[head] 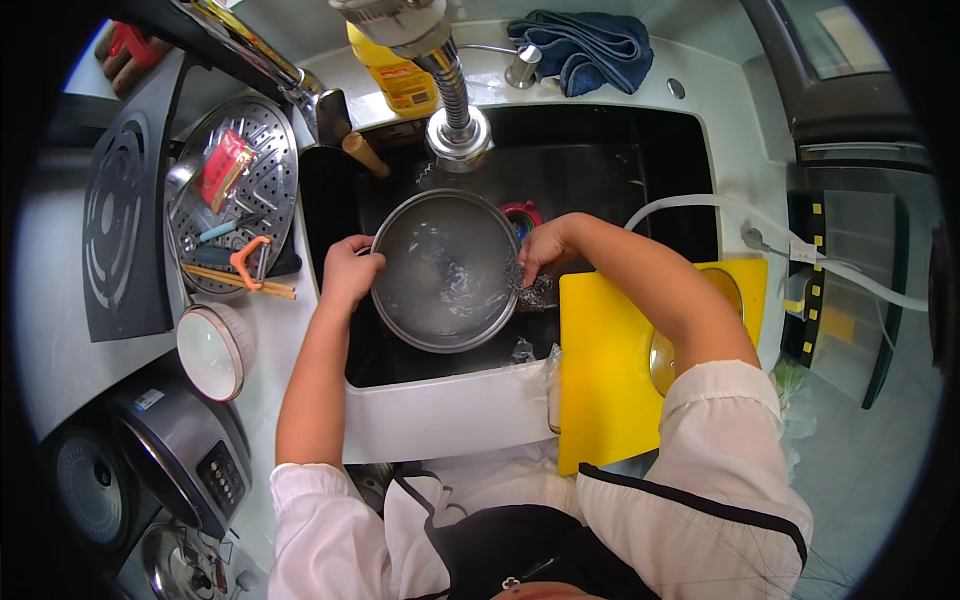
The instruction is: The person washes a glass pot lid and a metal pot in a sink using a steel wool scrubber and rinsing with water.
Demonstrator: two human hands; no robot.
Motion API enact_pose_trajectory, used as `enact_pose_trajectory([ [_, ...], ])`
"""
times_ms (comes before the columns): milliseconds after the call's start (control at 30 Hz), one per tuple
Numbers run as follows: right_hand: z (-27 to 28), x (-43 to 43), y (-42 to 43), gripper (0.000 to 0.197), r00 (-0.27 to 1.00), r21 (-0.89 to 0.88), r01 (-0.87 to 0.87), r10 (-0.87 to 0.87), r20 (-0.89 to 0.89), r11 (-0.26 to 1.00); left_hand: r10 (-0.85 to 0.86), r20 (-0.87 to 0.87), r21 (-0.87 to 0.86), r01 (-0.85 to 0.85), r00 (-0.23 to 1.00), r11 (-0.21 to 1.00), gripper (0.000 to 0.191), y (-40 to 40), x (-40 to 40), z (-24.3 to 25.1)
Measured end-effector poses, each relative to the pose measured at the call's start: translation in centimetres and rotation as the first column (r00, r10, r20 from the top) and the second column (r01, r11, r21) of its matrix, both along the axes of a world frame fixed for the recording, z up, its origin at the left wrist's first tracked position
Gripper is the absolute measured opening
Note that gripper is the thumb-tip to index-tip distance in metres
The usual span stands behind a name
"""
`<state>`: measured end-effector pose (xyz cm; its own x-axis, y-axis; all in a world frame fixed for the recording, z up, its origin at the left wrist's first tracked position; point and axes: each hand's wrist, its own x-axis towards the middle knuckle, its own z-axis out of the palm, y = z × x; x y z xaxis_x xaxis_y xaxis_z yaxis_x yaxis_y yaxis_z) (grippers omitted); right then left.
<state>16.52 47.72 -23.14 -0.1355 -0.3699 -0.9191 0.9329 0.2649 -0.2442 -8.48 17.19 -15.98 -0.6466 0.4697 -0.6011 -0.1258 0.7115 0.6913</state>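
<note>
A round metal pot (442,270) with water in it sits in the black sink (660,150), below the faucet head (460,142). My left hand (351,271) grips the pot at its left side, thumb at the rim. At the opposite side my right hand (553,244) holds a steel wool scourer (529,289) against the rim. Part of the scourer is covered by my fingers. Just behind that hand lies a red-rimmed round thing (523,217), which may be the drain strainer.
A yellow cutting board (600,375) with a metal lid (661,364) lies right of the sink. A white hose (697,201) crosses the right rim. On the left are a perforated steamer plate (274,165) with utensils, white bowls (210,352) and a rice cooker (180,442). Behind stands a yellow bottle (397,79) near a blue towel (585,49).
</note>
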Motion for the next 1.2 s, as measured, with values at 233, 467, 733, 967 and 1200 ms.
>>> enact_pose_trajectory([
  [233, -3.2, 0.7, -1.6, 0.023, 0.992, -0.177, -0.004, 0.027, 0.125, 0.984, -0.244, -0.089, -0.129, 0.232, 0.966, 0.964, 0.039, 2.2, -2.0, -2.3],
  [467, -6.7, 1.0, -3.0, 0.051, 0.959, -0.188, 0.157, -0.104, 0.264, 0.969, -0.399, -0.047, -0.305, 0.367, 0.916, 0.879, 0.043, 6.7, -5.0, -2.3],
  [733, -7.9, -0.7, -3.7, 0.034, 0.975, -0.343, 0.104, -0.027, 0.220, 0.934, -0.586, -0.035, -0.477, 0.502, 0.810, 0.722, 0.041, 11.5, -6.2, -0.6],
  [967, -8.6, -0.4, -3.4, 0.026, 0.981, -0.373, 0.118, -0.050, 0.188, 0.920, -0.662, -0.070, -0.545, 0.527, 0.747, 0.652, 0.038, 13.6, -6.2, 0.0],
  [1200, -7.0, 1.0, -0.6, 0.034, 0.984, -0.280, 0.104, -0.058, 0.167, 0.954, -0.621, -0.113, -0.508, 0.492, 0.775, 0.707, 0.038, 14.1, -5.2, -0.9],
])
